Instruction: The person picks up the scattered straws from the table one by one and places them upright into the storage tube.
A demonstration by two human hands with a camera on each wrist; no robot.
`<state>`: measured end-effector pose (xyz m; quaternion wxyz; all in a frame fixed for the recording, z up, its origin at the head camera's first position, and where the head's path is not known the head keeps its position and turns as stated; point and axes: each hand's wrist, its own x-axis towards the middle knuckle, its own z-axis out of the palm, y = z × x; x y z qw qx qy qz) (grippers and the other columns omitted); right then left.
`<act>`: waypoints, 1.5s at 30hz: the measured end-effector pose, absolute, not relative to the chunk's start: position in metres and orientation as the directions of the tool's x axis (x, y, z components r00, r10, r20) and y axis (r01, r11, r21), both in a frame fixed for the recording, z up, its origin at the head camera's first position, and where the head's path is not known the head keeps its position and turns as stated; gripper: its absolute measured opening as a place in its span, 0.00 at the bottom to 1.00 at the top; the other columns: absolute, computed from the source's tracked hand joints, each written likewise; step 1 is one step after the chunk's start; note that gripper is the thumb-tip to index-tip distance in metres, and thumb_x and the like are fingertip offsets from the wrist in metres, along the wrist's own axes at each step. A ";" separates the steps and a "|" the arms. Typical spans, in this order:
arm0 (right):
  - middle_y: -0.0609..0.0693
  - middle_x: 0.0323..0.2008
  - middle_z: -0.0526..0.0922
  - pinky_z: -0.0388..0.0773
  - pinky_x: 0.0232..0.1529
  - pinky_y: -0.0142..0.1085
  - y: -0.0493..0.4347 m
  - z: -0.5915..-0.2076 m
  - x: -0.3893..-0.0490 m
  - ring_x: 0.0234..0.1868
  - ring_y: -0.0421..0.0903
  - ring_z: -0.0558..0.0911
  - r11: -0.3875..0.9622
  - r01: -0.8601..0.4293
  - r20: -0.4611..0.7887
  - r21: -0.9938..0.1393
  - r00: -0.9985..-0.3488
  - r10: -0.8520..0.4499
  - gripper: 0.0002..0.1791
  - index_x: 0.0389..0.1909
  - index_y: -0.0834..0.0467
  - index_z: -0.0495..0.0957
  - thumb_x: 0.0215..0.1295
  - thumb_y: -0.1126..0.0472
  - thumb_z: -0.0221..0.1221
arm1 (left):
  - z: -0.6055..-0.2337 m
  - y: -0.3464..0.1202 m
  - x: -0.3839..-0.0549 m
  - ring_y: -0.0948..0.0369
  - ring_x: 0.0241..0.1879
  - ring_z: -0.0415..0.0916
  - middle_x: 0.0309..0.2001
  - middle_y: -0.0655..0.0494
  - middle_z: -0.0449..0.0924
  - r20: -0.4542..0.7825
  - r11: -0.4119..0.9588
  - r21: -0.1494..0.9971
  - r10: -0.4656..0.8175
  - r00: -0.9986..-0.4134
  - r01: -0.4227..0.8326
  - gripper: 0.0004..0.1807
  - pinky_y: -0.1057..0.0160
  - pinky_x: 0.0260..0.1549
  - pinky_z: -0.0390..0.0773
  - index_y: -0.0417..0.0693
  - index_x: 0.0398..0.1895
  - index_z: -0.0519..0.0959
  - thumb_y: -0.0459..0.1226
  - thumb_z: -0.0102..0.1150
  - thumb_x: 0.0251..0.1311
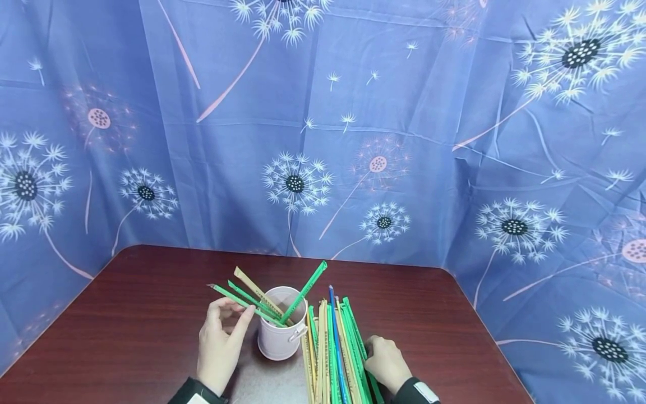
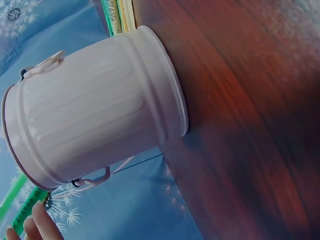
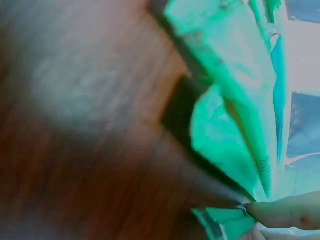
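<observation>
The left hand [image 1: 222,339] pinches a green stick [image 1: 229,295], its lower end inside the cup [image 1: 275,343], which stands in from the middle of the table's [image 1: 151,314] far edge. Right of the cup lies a row of sticks [image 1: 328,348]; toward the table's right edge, the right hand [image 1: 388,363] pinches another green stick [image 3: 230,223].

Left-wrist view close beside bucket [image 2: 95,105]
</observation>
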<state>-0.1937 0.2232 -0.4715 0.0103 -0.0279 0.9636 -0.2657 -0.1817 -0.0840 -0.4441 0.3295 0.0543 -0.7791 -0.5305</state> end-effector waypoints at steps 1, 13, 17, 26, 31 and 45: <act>0.50 0.22 0.77 0.74 0.22 0.38 0.224 -0.471 -0.194 0.18 0.43 0.73 0.847 -0.045 -0.016 -0.530 -0.998 -0.064 0.20 0.45 0.74 0.81 0.48 0.76 0.55 | -0.444 -0.084 -0.181 0.71 0.31 0.78 0.34 0.54 0.83 0.447 0.422 0.868 -0.437 -0.780 0.261 0.15 0.76 0.27 0.77 0.40 0.41 0.76 0.39 0.69 0.58; 0.49 0.26 0.76 0.80 0.21 0.37 0.225 -0.466 -0.196 0.21 0.42 0.76 0.746 -0.059 0.044 -0.664 -0.998 -0.040 0.23 0.50 0.77 0.78 0.49 0.76 0.60 | -0.442 -0.081 -0.180 0.65 0.26 0.81 0.28 0.55 0.84 0.388 0.296 0.912 -0.392 -0.834 0.285 0.12 0.72 0.25 0.84 0.40 0.31 0.84 0.42 0.65 0.62; 0.47 0.27 0.76 0.76 0.28 0.40 0.220 -0.463 -0.196 0.26 0.42 0.74 0.765 -0.092 0.113 -0.638 -0.993 -0.025 0.17 0.45 0.70 0.80 0.51 0.73 0.64 | -0.442 -0.079 -0.179 0.63 0.25 0.82 0.28 0.54 0.84 0.396 0.284 0.910 -0.370 -0.840 0.303 0.13 0.68 0.25 0.86 0.39 0.31 0.85 0.42 0.64 0.63; 0.46 0.28 0.78 0.77 0.33 0.40 0.203 -0.450 -0.191 0.31 0.41 0.76 0.729 -0.114 0.200 -0.675 -0.979 0.033 0.15 0.40 0.62 0.79 0.48 0.72 0.66 | -0.443 -0.073 -0.177 0.61 0.24 0.83 0.27 0.57 0.84 0.425 0.279 0.896 -0.323 -0.846 0.344 0.11 0.69 0.25 0.85 0.41 0.30 0.86 0.41 0.64 0.62; 0.48 0.29 0.81 0.76 0.31 0.38 0.192 -0.442 -0.187 0.30 0.40 0.77 0.694 -0.147 0.216 -0.705 -0.976 0.013 0.15 0.39 0.61 0.79 0.48 0.72 0.65 | -0.443 -0.069 -0.176 0.64 0.26 0.82 0.29 0.59 0.83 0.429 0.274 0.895 -0.308 -0.849 0.353 0.10 0.70 0.26 0.85 0.41 0.33 0.87 0.40 0.65 0.61; 0.43 0.29 0.80 0.80 0.30 0.32 0.170 -0.429 -0.176 0.29 0.37 0.78 0.632 -0.315 0.341 -0.708 -0.936 -0.085 0.12 0.34 0.58 0.81 0.49 0.75 0.64 | -0.439 -0.056 -0.167 0.69 0.32 0.82 0.35 0.55 0.87 0.461 0.187 0.884 -0.211 -0.862 0.427 0.13 0.73 0.29 0.83 0.41 0.42 0.87 0.37 0.70 0.55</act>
